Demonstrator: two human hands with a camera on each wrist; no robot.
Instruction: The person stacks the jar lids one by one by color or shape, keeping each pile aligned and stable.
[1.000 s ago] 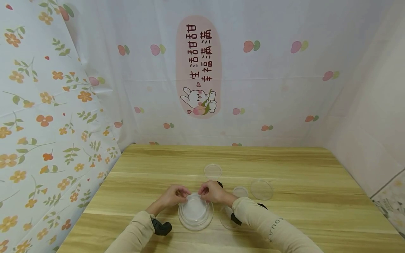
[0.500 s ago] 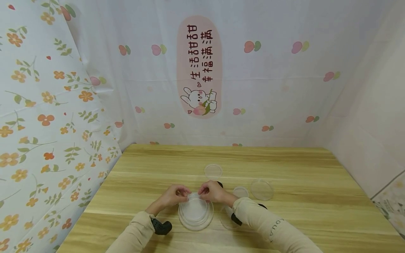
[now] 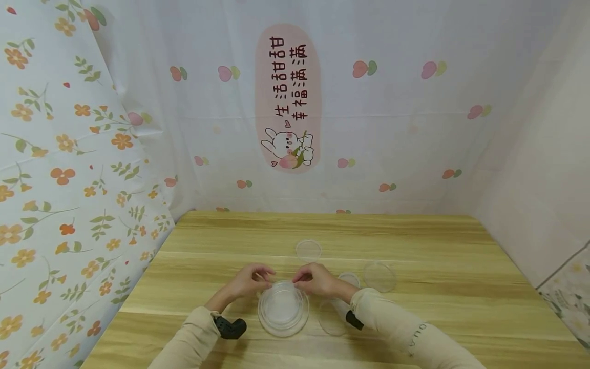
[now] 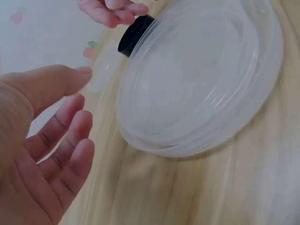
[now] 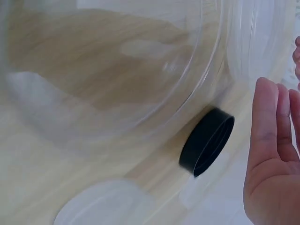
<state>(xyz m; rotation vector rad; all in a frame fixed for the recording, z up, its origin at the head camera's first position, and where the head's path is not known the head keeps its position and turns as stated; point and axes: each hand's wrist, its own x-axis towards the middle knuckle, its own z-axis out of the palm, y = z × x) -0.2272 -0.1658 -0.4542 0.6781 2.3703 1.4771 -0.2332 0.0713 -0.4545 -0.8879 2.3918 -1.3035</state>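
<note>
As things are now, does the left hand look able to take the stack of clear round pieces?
Probably yes. The left hand is right beside the stack, apparently holding nothing, and nothing seems to lie between them. The right hand is at the stack's other side, not in its way.

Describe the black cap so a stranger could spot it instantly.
On the wood-grain table, find the stack of clear discs. In the wrist views, the black cap sits near it. It is round and solid black, unlike its clear neighbours.
</note>
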